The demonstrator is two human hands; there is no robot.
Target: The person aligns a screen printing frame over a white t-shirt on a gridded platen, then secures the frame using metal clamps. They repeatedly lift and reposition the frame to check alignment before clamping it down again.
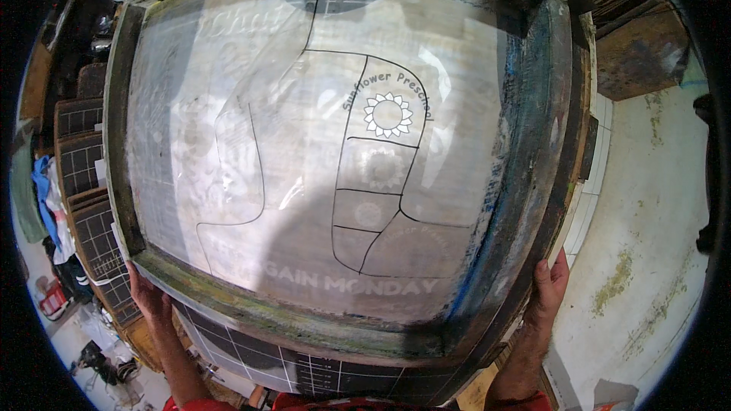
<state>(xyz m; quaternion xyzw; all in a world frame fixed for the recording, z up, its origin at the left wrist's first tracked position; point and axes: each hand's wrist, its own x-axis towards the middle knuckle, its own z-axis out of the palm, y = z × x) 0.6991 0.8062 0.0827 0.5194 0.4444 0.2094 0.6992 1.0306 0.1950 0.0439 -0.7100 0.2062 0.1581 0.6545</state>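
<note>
A large screen-printing frame fills the middle of the head view, its wooden rim smeared with old green, blue and grey ink. Its pale mesh carries drawn black outlines, a white flower emblem and faint lettering and shapes. My left hand grips the lower left side of the frame. My right hand holds the lower right side, thumb up along the outer edge. A dark board with white grid lines lies beneath the near edge of the frame; how far it extends is hidden.
More gridded dark boards stand along the left, beside blue and white cloths and a small red object. Brown wooden boards are at the upper right, next to a pale, mould-stained floor or wall surface.
</note>
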